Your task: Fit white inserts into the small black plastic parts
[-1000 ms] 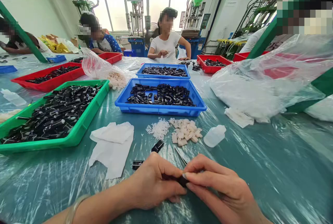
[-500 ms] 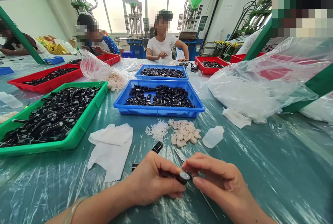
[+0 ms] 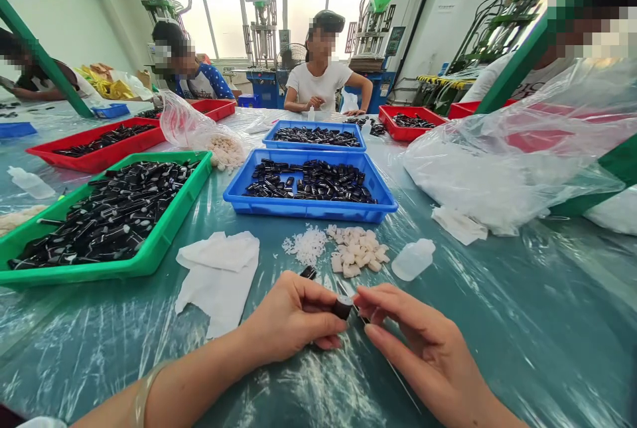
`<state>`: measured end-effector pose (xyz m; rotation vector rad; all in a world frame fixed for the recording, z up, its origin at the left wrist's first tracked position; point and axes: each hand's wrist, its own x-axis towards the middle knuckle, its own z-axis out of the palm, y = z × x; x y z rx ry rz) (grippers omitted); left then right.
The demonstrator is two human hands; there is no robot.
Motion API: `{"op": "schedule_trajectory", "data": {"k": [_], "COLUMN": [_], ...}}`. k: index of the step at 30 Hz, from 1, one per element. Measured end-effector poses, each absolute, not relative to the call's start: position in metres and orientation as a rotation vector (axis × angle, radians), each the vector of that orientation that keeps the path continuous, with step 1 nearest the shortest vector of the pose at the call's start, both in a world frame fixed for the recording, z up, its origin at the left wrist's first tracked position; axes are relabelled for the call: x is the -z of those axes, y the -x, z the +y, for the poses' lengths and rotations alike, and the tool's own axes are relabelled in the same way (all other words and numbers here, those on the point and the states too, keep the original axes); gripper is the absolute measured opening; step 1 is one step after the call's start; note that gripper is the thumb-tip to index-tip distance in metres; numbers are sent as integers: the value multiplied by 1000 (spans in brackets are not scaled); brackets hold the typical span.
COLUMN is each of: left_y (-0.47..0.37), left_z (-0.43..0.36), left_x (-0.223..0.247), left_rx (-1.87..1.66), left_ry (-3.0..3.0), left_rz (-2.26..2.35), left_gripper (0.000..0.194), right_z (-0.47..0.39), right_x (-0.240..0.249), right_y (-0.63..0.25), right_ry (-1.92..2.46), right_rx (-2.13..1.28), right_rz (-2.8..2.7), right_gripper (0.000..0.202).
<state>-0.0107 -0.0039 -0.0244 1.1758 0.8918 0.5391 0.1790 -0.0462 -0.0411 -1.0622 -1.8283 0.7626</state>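
Closed around a short black cylindrical piece (image 3: 342, 308) with a grey round end is my left hand (image 3: 291, 315). The grey end faces up and toward my right hand (image 3: 423, 338). Between the thumb and fingers of that hand is a pair of thin metal tweezers (image 3: 404, 386), lying slantwise, partly covered by the fingers. Its far tip lies just beyond the black piece. Another black piece (image 3: 308, 273) lies behind my left hand, partly hidden. Past my hands are a heap of small white bits (image 3: 304, 247) and a pile of beige chunks (image 3: 359, 252).
A white squeeze bottle (image 3: 413, 260) lies right of the chunks, a white cloth (image 3: 219, 282) left. Blue trays (image 3: 311, 209) and a green tray (image 3: 149, 262) hold many black pieces. A large plastic bag (image 3: 488, 182) sits at right. Co-workers (image 3: 323, 83) sit across the table.
Both hands have shifted slightly up and left in view. The black piece has turned in my left hand, its end now facing more upward. The tweezers are still in my right hand.
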Motion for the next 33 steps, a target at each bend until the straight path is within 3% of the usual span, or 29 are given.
{"op": "schedule_trajectory", "data": {"k": [11, 16, 20, 33], "left_y": [27, 33, 40, 40], "left_z": [7, 11, 15, 13], "left_x": [10, 7, 5, 8], "left_rx": [-695, -737, -769, -664], "left_ry": [-1209, -1159, -1161, -1086], "left_rz": [1025, 1050, 1016, 936], "left_gripper": [12, 16, 17, 17], "right_z": [-42, -37, -22, 26], "right_x": [43, 39, 33, 38], "right_y": [-176, -170, -161, -115], "right_ry": [1109, 1117, 1142, 1531], "right_rx": [-598, -415, -244, 71], "right_rz": [-1969, -2101, -2346, -2553], "right_gripper": [32, 19, 20, 18]}}
